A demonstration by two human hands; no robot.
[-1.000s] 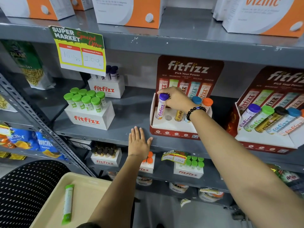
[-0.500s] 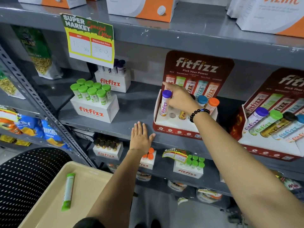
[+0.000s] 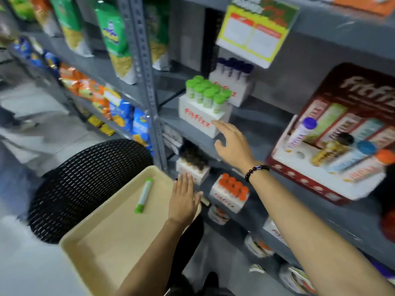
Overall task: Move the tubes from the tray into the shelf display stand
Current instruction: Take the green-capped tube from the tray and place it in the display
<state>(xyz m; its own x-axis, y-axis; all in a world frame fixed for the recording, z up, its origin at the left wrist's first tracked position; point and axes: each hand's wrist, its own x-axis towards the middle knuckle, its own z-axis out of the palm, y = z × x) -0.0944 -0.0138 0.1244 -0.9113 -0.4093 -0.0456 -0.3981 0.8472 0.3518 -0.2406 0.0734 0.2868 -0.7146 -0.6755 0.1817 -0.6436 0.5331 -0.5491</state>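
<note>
Even, fairly bright indoor light falls from above, with no hard glare anywhere. Motion blur smears nearly everything: the lettering on the red-and-white cardboard display stand (image 3: 333,150) is barely readable, and the yellow paper price sign (image 3: 254,33) shows only blank smudges. The hanging snack packets (image 3: 111,37) on the left streak sideways. The beige plastic tray (image 3: 106,238) and the green-capped tube (image 3: 144,195) lying in it are a little sharper. Under the grey metal shelf (image 3: 192,133) deep shadow swallows detail. The wide lens bends the shelf upright and edges outward.
</note>
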